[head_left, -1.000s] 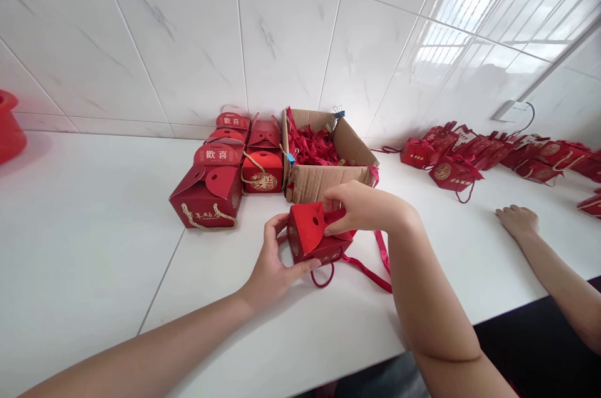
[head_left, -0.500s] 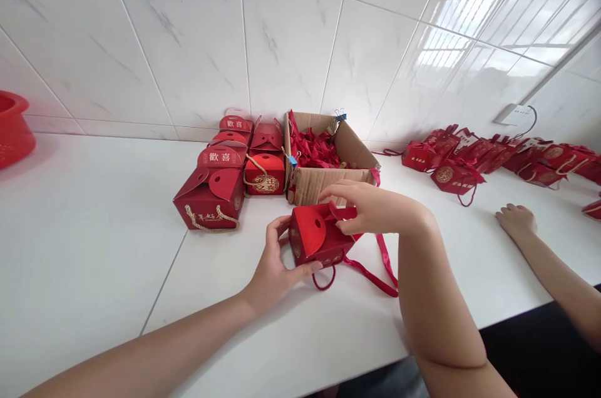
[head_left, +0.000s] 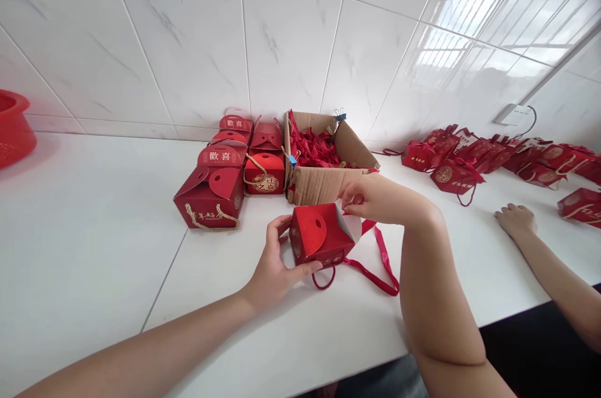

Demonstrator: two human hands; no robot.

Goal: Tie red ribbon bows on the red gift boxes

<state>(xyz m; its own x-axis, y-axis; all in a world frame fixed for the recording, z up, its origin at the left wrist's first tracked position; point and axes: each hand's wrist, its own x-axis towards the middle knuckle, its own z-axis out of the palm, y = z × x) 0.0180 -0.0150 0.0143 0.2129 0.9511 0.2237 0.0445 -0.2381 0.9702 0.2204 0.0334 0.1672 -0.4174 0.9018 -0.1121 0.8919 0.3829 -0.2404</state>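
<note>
My left hand (head_left: 284, 254) is closed around the left side of a small red gift box (head_left: 323, 254), its thumb along the front lower edge. The box's left flap, with a round hole, is folded over the top. On the right, another flap (head_left: 351, 229) stands raised, its pale inner side showing. My right hand (head_left: 364, 196) is pinched just above this flap, with a bit of red at its fingertips that looks like ribbon. A red satin ribbon (head_left: 382, 260) loops on the counter to the box's right. A dark red cord handle (head_left: 323, 285) hangs in front.
Behind is a cardboard box (head_left: 323, 185) of red ribbons, with folded gift boxes (head_left: 211, 198) to its left. More red boxes (head_left: 453, 176) line the right side. Another person's hand (head_left: 516, 221) rests on the counter there. A red basin (head_left: 14, 129) is at far left.
My right hand has moved up and right, and the right flap now stands raised. The ribbon's upper part has drawn down toward the box. Another red box has come into view at far right.
</note>
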